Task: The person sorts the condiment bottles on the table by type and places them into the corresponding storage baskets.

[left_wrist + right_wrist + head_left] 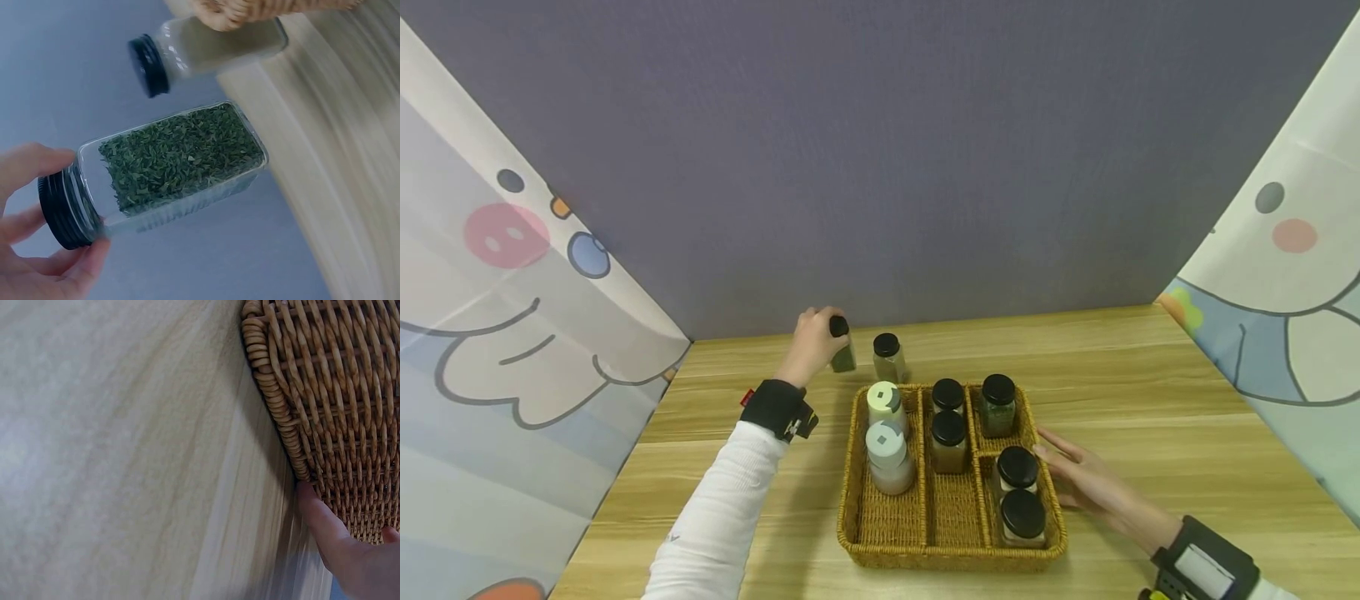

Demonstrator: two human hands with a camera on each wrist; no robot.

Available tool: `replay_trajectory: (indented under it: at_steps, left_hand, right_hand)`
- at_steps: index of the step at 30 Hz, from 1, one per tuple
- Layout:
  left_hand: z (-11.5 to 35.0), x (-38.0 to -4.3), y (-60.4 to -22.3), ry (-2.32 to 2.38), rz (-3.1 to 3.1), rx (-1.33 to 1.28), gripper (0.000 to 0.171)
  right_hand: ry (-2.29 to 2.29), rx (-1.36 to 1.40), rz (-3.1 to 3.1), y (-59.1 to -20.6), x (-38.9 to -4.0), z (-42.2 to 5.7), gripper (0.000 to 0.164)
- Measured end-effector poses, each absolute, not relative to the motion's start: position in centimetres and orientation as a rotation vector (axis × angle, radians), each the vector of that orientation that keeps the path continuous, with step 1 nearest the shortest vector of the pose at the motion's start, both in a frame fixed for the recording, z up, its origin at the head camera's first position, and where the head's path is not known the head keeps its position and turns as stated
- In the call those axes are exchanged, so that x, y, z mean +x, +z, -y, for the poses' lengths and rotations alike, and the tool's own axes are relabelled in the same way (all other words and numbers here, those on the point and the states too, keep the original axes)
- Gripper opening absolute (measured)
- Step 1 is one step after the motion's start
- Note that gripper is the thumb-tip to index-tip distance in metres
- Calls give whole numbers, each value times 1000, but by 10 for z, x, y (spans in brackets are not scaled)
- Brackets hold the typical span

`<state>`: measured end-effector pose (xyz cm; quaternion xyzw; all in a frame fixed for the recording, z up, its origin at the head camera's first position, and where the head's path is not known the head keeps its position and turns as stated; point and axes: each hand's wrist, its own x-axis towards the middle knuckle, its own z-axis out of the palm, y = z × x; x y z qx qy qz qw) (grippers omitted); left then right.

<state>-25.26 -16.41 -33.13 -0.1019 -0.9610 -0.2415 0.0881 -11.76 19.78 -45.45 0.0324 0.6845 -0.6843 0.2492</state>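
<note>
My left hand [811,343] pinches the black lid of a square glass jar of dried green herbs [181,159], behind the basket's left corner. In the left wrist view the jar's glass body points away from the fingers. Just right of it stands another black-lidded jar [889,360] with pale tan contents. My right hand [1086,479] rests against the right side of the divided wicker basket [951,557], its fingers extended along the wall. In the right wrist view a straight finger [322,519] touches the basket's lower edge.
Two white-topped bottles [889,454] stand in the basket's left compartment. Black-lidded jars fill parts of the middle and right compartments, among them a green-filled jar [998,408]. A grey wall [910,167] rises behind the wooden table [1150,392]. A small red tag [747,397] shows beside the left wrist.
</note>
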Motion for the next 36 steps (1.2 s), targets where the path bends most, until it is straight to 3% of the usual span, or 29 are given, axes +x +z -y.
replay_trajectory:
  at_steps: [36]
  left_hand:
    - [94,-213,-280,-689,2758,-618,35]
  right_hand:
    - [-1855,93,-1872,-453,-117,-197,69]
